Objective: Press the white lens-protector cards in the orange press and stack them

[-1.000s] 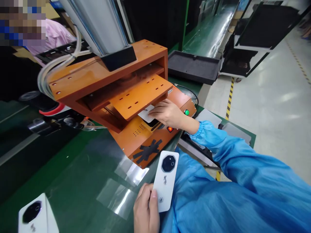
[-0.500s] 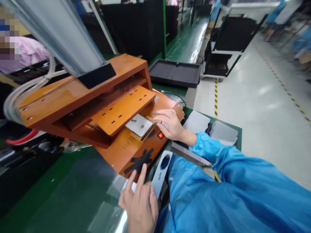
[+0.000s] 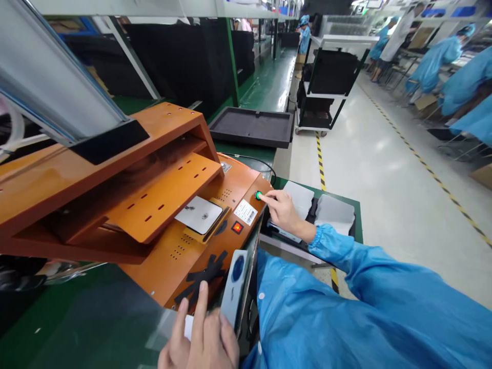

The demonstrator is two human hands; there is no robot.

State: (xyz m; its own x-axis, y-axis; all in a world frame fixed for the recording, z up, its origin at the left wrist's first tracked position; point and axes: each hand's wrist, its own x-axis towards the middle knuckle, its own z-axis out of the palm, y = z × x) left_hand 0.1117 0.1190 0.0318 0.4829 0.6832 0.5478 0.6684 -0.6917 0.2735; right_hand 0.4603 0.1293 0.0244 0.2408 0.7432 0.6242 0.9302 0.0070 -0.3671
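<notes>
An orange press machine [image 3: 154, 197] stands on the green bench, with a flat silver plate-like piece [image 3: 200, 215] lying under its raised plate. The index finger of my right hand [image 3: 283, 211] touches a green button [image 3: 258, 195] at the machine's right end; the hand holds nothing visible. My left hand [image 3: 203, 333] is near the black tape cross [image 3: 205, 277] on the machine's front, with two fingers stretched out and the others curled. Beside it is a long pale strip-shaped piece [image 3: 234, 287] with a dark blue oval. A red lit switch [image 3: 237, 227] sits between the hands.
A black tray [image 3: 251, 125] lies on the bench behind the machine. To the right is a box [image 3: 303, 246] with wrapped pale pieces. A wheeled cart [image 3: 332, 95] stands in the aisle, and people in blue [image 3: 434, 64] work farther off.
My right hand has moved from beside the silver piece to the green button, its index finger now stretched out. The view has shifted, and the label and button are now uncovered.
</notes>
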